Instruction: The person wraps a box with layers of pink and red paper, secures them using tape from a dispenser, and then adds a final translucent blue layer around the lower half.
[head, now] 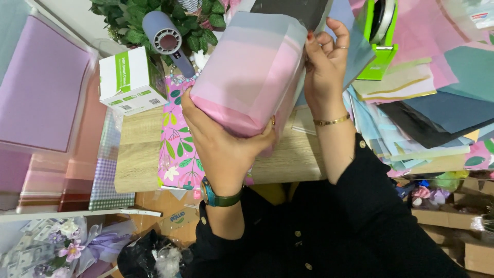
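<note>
L hand (218,141): grip clamped on near end of wrapped box (252,72), palm under lower edge, thumb on R side of that end, fingers round L corner. Green-strap watch (218,198) on L wrist. R hand (325,64): fingers pinched together on far R edge of box, pressing paper fold against it; gold bracelet (332,121) at wrist. Both sleeves black.

Box: held in air above desk (139,159), tilted, near end lower. Wrapping = pink w/ pale grey-blue and lilac bands, semi-translucent. Dark grey sheet (293,10) sticks out at far end; whether it's part of the box or lies behind, can't tell. Contents of box not visible.

Under box: floral pink sheet (177,149) lying on desk, partly covered by L hand. L of it: white-and-green carton (128,80), closed, contents not visible. Behind: grey round-nosed device (165,38) resting against green foliage (134,23). Upper R: green tape dispenser (381,36), top cut off by frame. R side: stack of coloured paper sheets (432,113), fanned, overlapping, count unclear. L: lilac sheet stack (41,82), in clear cover. Lower L: purple artificial flowers (67,247) w/ ribbon, partly cut off. Lower R: cardboard boxes (463,231), insides hard to make out.
</note>
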